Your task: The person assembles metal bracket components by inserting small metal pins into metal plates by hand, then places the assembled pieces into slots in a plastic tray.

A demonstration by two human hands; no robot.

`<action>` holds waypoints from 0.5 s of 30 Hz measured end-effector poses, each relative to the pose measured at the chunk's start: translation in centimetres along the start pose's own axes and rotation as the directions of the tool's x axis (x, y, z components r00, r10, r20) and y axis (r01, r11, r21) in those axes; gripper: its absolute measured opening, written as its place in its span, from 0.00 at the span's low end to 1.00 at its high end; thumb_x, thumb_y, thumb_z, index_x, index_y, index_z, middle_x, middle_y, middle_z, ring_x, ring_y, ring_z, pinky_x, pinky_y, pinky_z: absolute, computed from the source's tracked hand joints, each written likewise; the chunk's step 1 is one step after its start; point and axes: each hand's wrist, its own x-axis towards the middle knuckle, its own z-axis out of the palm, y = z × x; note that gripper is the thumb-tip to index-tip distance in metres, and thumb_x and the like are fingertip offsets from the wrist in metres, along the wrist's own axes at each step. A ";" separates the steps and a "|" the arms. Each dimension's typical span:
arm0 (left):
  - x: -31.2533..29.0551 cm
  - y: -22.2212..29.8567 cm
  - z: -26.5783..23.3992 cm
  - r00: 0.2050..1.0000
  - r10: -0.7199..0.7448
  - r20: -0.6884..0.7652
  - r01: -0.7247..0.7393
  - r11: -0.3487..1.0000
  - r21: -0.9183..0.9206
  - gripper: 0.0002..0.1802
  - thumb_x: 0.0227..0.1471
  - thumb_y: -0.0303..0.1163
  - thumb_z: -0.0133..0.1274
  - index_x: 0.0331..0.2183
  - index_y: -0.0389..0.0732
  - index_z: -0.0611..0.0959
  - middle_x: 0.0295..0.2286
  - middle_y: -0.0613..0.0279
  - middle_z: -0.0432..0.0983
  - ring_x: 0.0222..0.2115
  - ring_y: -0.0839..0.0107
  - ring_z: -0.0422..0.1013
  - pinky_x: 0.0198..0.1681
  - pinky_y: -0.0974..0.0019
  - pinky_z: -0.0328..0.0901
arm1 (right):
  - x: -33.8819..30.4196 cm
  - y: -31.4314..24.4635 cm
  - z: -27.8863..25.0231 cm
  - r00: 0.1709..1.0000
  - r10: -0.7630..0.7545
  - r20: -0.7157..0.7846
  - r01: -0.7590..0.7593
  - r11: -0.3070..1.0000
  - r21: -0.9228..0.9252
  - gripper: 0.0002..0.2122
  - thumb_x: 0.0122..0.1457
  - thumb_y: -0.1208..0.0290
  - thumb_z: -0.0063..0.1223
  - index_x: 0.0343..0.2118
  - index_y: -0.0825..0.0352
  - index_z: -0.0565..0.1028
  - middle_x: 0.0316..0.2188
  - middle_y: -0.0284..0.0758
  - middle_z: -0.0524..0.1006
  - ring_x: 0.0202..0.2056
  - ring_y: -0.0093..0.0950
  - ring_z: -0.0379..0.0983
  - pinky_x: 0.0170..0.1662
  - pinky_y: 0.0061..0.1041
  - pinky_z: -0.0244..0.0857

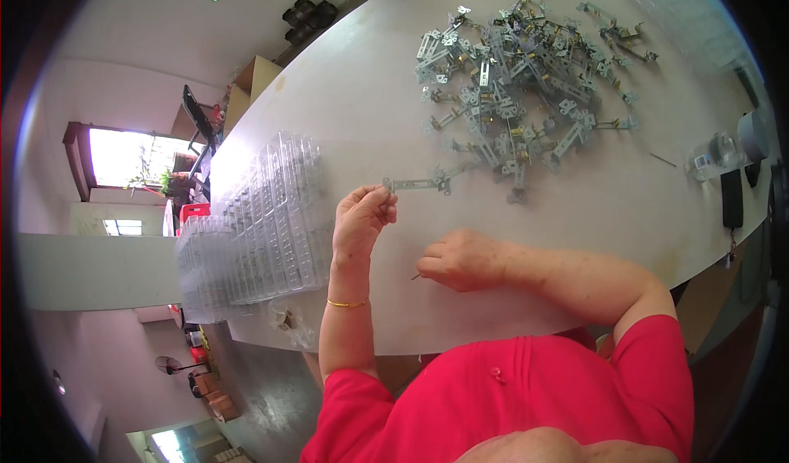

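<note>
My left hand [364, 216] pinches one end of a slim, silvery metal bracket [417, 184] with slots along it. The bracket points right, held above the white table [362, 155]. My right hand [464, 261] is closed, low over the table and nearer to me. A short tip of a thin rod [416, 277] sticks out on its left side; the rest lies hidden in the fingers. Beyond both hands spreads a heap of similar metal brackets [514, 76], some with brass-coloured parts.
Stacked clear plastic trays [279, 216] stand at the left, with a crumpled clear bag [288, 321] near them. On the right are a thin stick [662, 159], a clear bottle [715, 155] and a black case [732, 200]. Clear plastic sheets [674, 15] lie at the far right.
</note>
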 end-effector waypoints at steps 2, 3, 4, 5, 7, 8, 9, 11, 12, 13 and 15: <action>0.0 -0.3 -0.9 0.992 -0.112 0.052 0.116 0.990 -0.085 0.03 0.59 0.24 0.52 0.35 0.34 0.77 0.28 0.56 0.77 0.24 0.73 0.72 0.30 0.69 0.69 | 0.1 0.1 0.0 1.000 0.005 0.010 -0.005 1.000 -0.002 0.04 0.54 0.73 0.54 0.26 0.63 0.71 0.23 0.34 0.74 0.26 0.36 0.75 0.29 0.35 0.70; -0.2 -0.4 -1.0 0.992 -0.114 0.048 0.118 0.989 -0.086 0.03 0.59 0.24 0.52 0.35 0.34 0.77 0.28 0.56 0.77 0.24 0.73 0.72 0.30 0.69 0.69 | 0.1 0.0 0.0 1.000 0.005 0.011 -0.005 1.000 0.002 0.04 0.54 0.73 0.54 0.26 0.63 0.71 0.23 0.34 0.74 0.26 0.36 0.75 0.29 0.35 0.70; -0.3 -0.5 -0.9 0.989 -0.113 0.101 0.127 0.980 -0.155 0.03 0.60 0.24 0.51 0.35 0.34 0.77 0.28 0.56 0.77 0.25 0.73 0.72 0.31 0.70 0.69 | 0.1 0.0 -0.1 1.000 0.004 0.017 -0.004 1.000 0.005 0.04 0.54 0.72 0.54 0.26 0.63 0.71 0.23 0.34 0.74 0.27 0.36 0.75 0.29 0.35 0.70; -0.5 -0.5 -0.8 0.982 -0.106 0.154 0.139 0.965 -0.223 0.03 0.60 0.24 0.51 0.35 0.34 0.77 0.29 0.56 0.77 0.25 0.73 0.72 0.31 0.70 0.69 | 0.1 0.0 -0.1 1.000 0.003 0.024 -0.003 1.000 0.006 0.04 0.54 0.72 0.54 0.26 0.63 0.71 0.23 0.35 0.74 0.27 0.36 0.75 0.29 0.35 0.70; -0.2 -0.5 0.1 0.984 -0.056 0.169 0.106 0.946 -0.306 0.03 0.60 0.24 0.52 0.35 0.34 0.77 0.29 0.55 0.77 0.25 0.73 0.72 0.31 0.70 0.69 | 0.2 0.1 0.0 1.000 -0.006 0.026 0.006 1.000 0.005 0.04 0.54 0.72 0.54 0.27 0.63 0.71 0.23 0.35 0.74 0.27 0.36 0.75 0.29 0.35 0.70; 0.0 -0.4 0.5 0.982 -0.007 0.187 0.079 0.921 -0.382 0.04 0.60 0.25 0.53 0.35 0.33 0.77 0.29 0.55 0.77 0.25 0.72 0.73 0.30 0.71 0.69 | 0.3 0.1 0.1 1.000 -0.009 0.024 0.009 1.000 0.002 0.04 0.54 0.72 0.54 0.27 0.63 0.71 0.23 0.35 0.74 0.27 0.36 0.75 0.29 0.35 0.70; 0.1 -0.2 1.1 0.982 -0.006 0.188 0.079 0.919 -0.385 0.04 0.60 0.25 0.53 0.35 0.33 0.77 0.29 0.55 0.77 0.25 0.72 0.73 0.30 0.71 0.69 | 0.2 0.0 0.0 1.000 -0.008 0.027 0.008 1.000 0.000 0.04 0.54 0.72 0.54 0.27 0.63 0.71 0.23 0.35 0.74 0.27 0.36 0.75 0.29 0.35 0.70; 0.1 0.2 1.9 0.990 0.059 0.130 -0.022 0.962 -0.272 0.05 0.60 0.25 0.52 0.37 0.34 0.77 0.30 0.55 0.77 0.25 0.73 0.72 0.31 0.71 0.68 | 0.2 -0.1 -0.1 1.000 -0.007 0.007 0.007 1.000 -0.001 0.03 0.54 0.73 0.54 0.27 0.63 0.71 0.23 0.35 0.74 0.27 0.36 0.75 0.29 0.35 0.70; 0.2 0.2 2.0 0.989 0.060 0.138 -0.020 0.962 -0.271 0.05 0.60 0.25 0.52 0.37 0.34 0.77 0.30 0.55 0.77 0.25 0.73 0.72 0.31 0.71 0.68 | 0.1 -0.1 -0.1 1.000 -0.003 0.004 0.003 1.000 -0.007 0.03 0.54 0.73 0.54 0.27 0.63 0.71 0.23 0.35 0.74 0.27 0.36 0.75 0.29 0.35 0.70; 0.1 0.1 2.0 0.991 0.066 0.114 -0.038 0.973 -0.228 0.05 0.60 0.25 0.52 0.37 0.34 0.77 0.30 0.55 0.77 0.26 0.73 0.72 0.31 0.71 0.68 | 0.0 0.0 0.1 1.000 0.006 0.008 -0.006 1.000 -0.011 0.03 0.53 0.73 0.54 0.27 0.63 0.71 0.23 0.35 0.74 0.27 0.36 0.75 0.29 0.36 0.70; -0.2 -0.1 1.6 0.993 0.069 0.092 -0.052 0.982 -0.180 0.05 0.60 0.25 0.53 0.38 0.34 0.78 0.30 0.56 0.77 0.26 0.73 0.72 0.31 0.71 0.68 | -0.1 0.1 0.2 1.000 0.019 0.007 -0.019 1.000 -0.012 0.03 0.53 0.74 0.54 0.27 0.63 0.71 0.23 0.35 0.74 0.26 0.36 0.75 0.28 0.36 0.70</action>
